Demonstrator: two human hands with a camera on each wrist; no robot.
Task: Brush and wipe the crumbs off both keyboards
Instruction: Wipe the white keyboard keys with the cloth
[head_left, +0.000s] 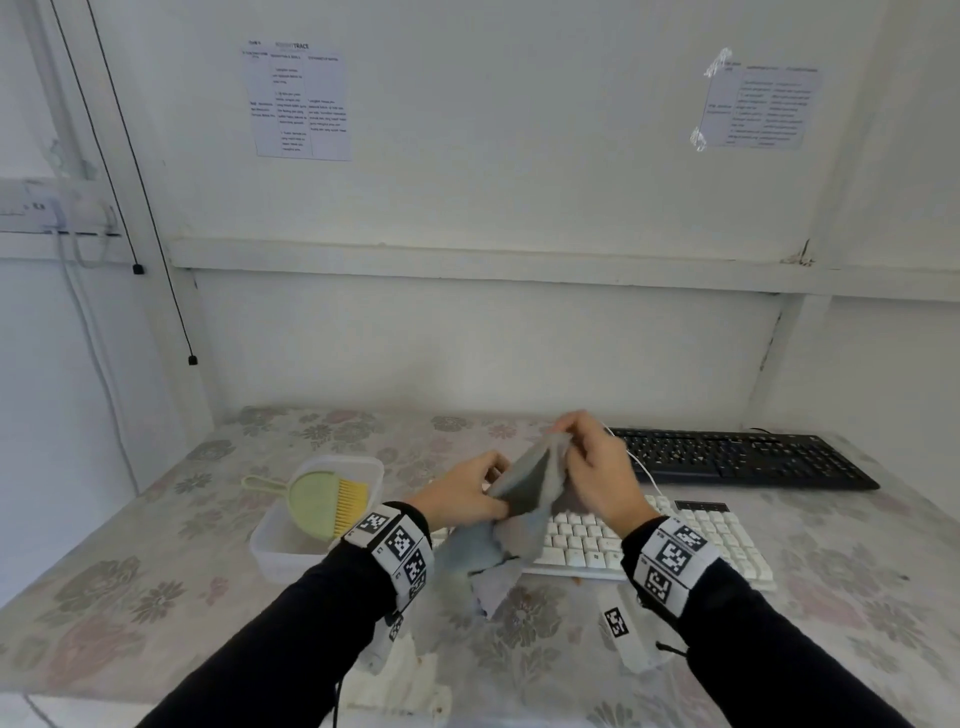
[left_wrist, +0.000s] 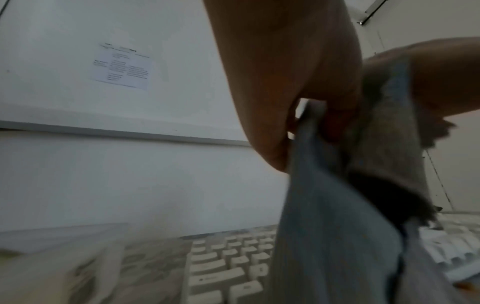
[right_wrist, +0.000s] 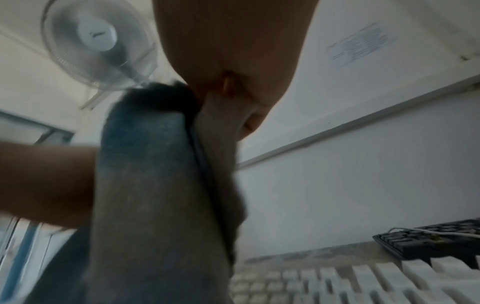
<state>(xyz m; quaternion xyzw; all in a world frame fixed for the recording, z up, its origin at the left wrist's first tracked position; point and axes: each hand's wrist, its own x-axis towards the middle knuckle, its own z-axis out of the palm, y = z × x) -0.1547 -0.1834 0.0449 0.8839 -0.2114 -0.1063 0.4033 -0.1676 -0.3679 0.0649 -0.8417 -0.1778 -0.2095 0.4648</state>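
A grey cloth (head_left: 524, 493) is held up between both hands, above the near edge of the white keyboard (head_left: 691, 540). Its upper corner is pinched by the curled fingers and thumb of the right hand (head_left: 597, 467); a lower fold is gripped by the left hand (head_left: 462, 493), thumb against fingertips. Below the fingers the rest of the cloth hangs loose, its tail apparently reaching the table (head_left: 156, 571), though blur makes that uncertain.

The step in hand is judged to be the folding or straightening of the cloth before wiping. It would be done well if a flat, firm pad were formed, with a clean face turned outward and no loose tail left to drag crumbs back across the keys. The pad should then be drawn in one direction along the key rows, away from the fingers.

The black keyboard (head_left: 743, 457) lies beyond the right hand's fingers. The brush (head_left: 332, 501) rests in a plastic tub (head_left: 270, 551) just left of the left hand.
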